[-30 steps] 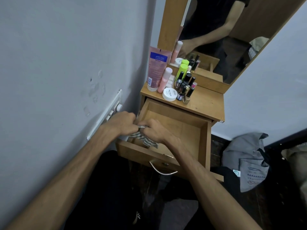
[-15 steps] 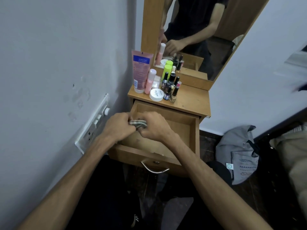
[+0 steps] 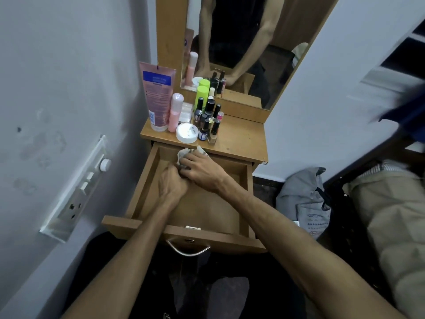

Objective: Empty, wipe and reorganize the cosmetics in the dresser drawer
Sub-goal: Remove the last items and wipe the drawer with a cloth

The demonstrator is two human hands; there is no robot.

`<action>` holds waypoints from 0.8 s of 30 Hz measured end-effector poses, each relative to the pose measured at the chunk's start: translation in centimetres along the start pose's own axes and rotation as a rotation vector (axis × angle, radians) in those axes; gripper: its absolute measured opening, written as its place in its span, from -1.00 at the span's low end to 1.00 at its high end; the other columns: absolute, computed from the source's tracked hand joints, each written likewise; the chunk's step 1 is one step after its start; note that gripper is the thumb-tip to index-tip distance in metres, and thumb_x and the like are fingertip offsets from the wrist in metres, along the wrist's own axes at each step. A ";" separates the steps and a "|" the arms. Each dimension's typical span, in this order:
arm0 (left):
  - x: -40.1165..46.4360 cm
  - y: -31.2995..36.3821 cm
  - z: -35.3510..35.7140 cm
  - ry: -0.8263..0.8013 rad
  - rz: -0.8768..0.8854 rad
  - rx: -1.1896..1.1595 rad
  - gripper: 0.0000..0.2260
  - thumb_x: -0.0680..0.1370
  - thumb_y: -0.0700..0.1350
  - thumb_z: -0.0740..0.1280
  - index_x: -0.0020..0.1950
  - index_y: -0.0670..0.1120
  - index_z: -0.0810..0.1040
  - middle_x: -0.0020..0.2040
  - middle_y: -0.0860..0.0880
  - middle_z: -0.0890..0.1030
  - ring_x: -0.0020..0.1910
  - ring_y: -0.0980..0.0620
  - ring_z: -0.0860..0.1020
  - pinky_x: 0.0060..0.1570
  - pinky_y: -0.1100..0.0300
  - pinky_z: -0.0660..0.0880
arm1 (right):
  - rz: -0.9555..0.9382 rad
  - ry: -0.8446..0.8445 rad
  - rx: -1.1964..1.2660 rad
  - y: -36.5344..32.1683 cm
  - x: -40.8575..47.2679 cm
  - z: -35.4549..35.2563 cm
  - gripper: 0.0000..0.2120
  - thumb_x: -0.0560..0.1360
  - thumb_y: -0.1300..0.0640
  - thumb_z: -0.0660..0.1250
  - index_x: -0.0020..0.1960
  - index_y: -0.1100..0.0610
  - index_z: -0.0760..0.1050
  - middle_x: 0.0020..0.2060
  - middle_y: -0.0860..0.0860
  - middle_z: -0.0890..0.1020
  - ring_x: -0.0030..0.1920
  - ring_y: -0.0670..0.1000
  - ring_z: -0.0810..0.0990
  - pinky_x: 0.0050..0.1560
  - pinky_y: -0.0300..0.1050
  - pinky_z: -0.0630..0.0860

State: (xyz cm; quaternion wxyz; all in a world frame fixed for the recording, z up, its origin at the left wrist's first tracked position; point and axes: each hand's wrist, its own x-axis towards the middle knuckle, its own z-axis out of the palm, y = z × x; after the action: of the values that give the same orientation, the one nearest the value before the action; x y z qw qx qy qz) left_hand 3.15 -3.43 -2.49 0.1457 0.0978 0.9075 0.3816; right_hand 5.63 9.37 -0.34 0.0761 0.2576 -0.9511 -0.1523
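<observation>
1. The wooden dresser [image 3: 243,143] stands in a corner against a grey wall, with a tall mirror [image 3: 241,47] rising from the back of its tabletop.
2. The drawer [image 3: 243,199] is pulled fully out toward the person; its wooden floor shows bare apart from the hands and the rag, and a curved metal handle [image 3: 188,250] hangs from its front panel.
3. A grey cloth bag [image 3: 303,199] lies on the floor to the right of the dresser, near a beige padded item at the frame's right edge.
4. A white switch plate [image 3: 78,192] is fixed to the left wall beside the drawer.
5. The cosmetics stand clustered on the left part of the tabletop: a tall pink tube [image 3: 157,95], a pink spray bottle [image 3: 175,111], a bottle with a lime green cap [image 3: 202,94], a round white jar [image 3: 187,133] and several small dark nail polish bottles [image 3: 211,120].
6. The right hand [image 3: 200,169] is at the drawer's far edge, fingers curled, its grip holding a crumpled pale cloth [image 3: 187,154] against the back of the drawer.
7. The left hand [image 3: 171,183] sits just beside and touching the right, inside the drawer; its fingers curl toward the cloth, but whether its grip truly holds the fabric I cannot tell.
</observation>
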 end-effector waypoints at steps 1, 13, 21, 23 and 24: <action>0.3 0.2 0.4 -0.009 0.002 0.001 -0.73 0.53 -0.16 0.34 0.19 -0.24 0.51 0.15 -0.28 0.62 0.15 -0.28 0.57 -0.02 0.05 0.44 | 0.016 -0.010 0.000 0.2 -0.4 0.2 -0.79 0.50 0.23 0.30 0.01 0.18 0.70 0.11 0.18 0.67 0.17 0.23 0.61 0.28 0.15 0.51; -0.8 5.5 6.1 -0.480 0.218 -0.151 -0.68 0.44 -0.29 0.32 0.18 -0.14 0.57 0.03 -0.16 0.67 0.04 -0.16 0.64 -0.19 0.14 0.47 | 0.307 -0.320 -0.109 2.6 -8.6 -0.8 -0.82 0.50 0.12 0.41 0.07 0.11 0.68 0.15 0.15 0.66 0.22 0.14 0.59 0.27 0.06 0.46; -2.3 7.1 7.4 -0.453 0.215 -0.196 -0.69 0.48 -0.24 0.31 0.21 -0.08 0.56 0.07 -0.10 0.65 0.03 -0.07 0.58 -0.07 0.15 0.45 | 0.512 -0.272 -0.006 2.2 -11.4 -2.5 -0.77 0.54 0.12 0.35 0.18 0.08 0.63 0.14 0.08 0.64 0.19 0.13 0.58 0.16 0.06 0.44; -2.3 6.9 7.2 -0.464 0.216 -0.188 -0.67 0.44 -0.13 0.31 0.21 -0.05 0.57 0.08 -0.09 0.67 0.06 -0.07 0.60 0.00 0.09 0.52 | 0.564 -0.283 0.062 2.0 -11.2 -2.9 -0.76 0.53 0.12 0.35 0.18 0.08 0.64 0.11 0.08 0.65 0.18 0.14 0.58 0.12 0.08 0.47; -2.2 6.7 7.3 -0.472 0.220 -0.191 -0.62 0.40 -0.06 0.29 0.20 -0.02 0.58 0.08 -0.08 0.67 0.08 -0.07 0.61 0.06 0.03 0.55 | 0.594 -0.282 0.108 2.0 -11.3 -3.2 -0.76 0.52 0.12 0.36 0.17 0.09 0.65 0.08 0.08 0.65 0.16 0.15 0.58 0.09 0.08 0.50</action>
State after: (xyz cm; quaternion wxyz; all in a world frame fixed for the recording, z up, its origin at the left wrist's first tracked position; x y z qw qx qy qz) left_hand 8.09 5.40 -2.09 0.3192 0.2677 0.7924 0.4455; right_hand 15.04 15.99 2.56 -0.0292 -0.0508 -0.9925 -0.1070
